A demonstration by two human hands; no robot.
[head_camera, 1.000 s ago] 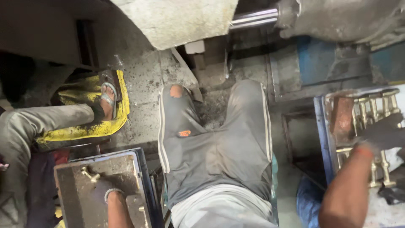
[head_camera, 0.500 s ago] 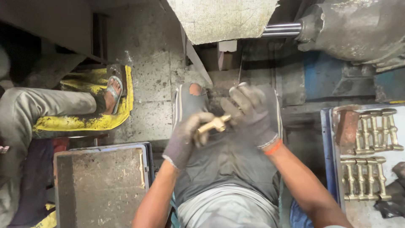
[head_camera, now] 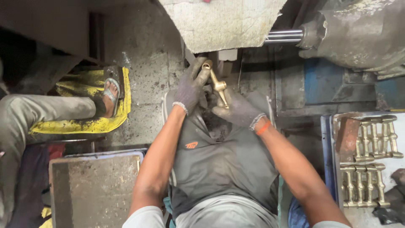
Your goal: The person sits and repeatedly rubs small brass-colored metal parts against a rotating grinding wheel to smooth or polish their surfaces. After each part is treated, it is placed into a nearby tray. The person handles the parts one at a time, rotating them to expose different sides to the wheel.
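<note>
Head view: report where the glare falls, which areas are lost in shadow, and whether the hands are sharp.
Head view: glare falls on the steel rod and on the brass fitting; the upper left corner and the gap below the pale block sink into shadow; the left hand and right hand are fairly sharp, slightly soft at the fingertips; the brass parts at the right edge look stretched.

Grey knit gloves cover the left hand [head_camera: 190, 89] and right hand [head_camera: 237, 110], with grey shorts and bare forearms.
</note>
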